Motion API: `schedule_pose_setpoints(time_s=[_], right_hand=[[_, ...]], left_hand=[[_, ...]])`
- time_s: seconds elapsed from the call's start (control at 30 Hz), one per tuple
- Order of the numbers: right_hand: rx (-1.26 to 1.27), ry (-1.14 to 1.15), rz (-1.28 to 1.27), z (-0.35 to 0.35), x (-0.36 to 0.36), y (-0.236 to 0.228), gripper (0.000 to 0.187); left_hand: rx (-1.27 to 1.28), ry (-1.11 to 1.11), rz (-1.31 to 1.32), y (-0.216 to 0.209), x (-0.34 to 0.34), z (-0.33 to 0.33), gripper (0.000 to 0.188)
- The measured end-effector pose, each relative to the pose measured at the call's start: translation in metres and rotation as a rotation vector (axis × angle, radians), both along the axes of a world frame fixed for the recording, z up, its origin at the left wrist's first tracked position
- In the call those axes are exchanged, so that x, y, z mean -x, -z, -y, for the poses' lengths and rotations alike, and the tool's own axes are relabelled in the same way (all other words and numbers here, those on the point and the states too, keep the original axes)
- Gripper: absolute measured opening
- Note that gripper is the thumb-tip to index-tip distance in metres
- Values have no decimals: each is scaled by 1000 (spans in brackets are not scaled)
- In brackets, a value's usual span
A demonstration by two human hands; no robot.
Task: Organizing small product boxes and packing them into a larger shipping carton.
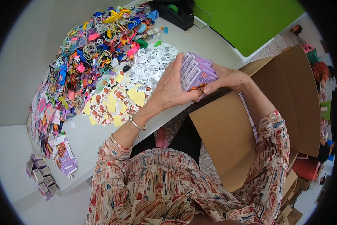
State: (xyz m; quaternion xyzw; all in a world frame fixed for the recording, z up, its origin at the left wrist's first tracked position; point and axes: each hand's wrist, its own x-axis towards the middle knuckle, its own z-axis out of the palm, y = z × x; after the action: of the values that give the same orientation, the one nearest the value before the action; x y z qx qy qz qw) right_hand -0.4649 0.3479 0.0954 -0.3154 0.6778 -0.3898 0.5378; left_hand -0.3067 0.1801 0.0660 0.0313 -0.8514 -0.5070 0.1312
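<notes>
Over the near edge of the table [86, 142], next to the open carton [223, 138], the left hand [166, 88] and right hand [233, 79] grasped a stack of purple boxes [198, 76], fingers and thumbs curled around its opposite sides. White tags [153, 65] and picture cards [118, 98] lay left of it, trinkets [97, 47] were heaped toward the far edge, and a tape dispenser [178, 18] stood near the far right corner.

Left hand [170, 88]: holds the left side of purple boxes [197, 76]
Right hand [228, 79]: holds their right side
Table [88, 140]: trinkets [95, 48], white labels [155, 62], yellow cards [137, 96]
Cardboard box [226, 138]: open, beside the table
</notes>
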Motion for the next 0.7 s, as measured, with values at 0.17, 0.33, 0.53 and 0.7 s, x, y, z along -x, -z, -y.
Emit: schedule_pose_setpoints(time_s=[0.17, 0.33, 0.53, 0.7], right_hand=[[-176, -129, -568, -13, 21, -18, 126], [-211, -320, -674, -9, 24, -21, 127], [-527, -547, -697, 6, -2, -16, 129], [-387, -540, -672, 9, 6, 5, 115]], left_hand=[[594, 105, 78, -4, 2, 4, 97], [946, 186, 24, 9, 12, -19, 101], [811, 172, 62, 17, 8, -20, 104], [722, 139, 26, 22, 5, -22, 106]])
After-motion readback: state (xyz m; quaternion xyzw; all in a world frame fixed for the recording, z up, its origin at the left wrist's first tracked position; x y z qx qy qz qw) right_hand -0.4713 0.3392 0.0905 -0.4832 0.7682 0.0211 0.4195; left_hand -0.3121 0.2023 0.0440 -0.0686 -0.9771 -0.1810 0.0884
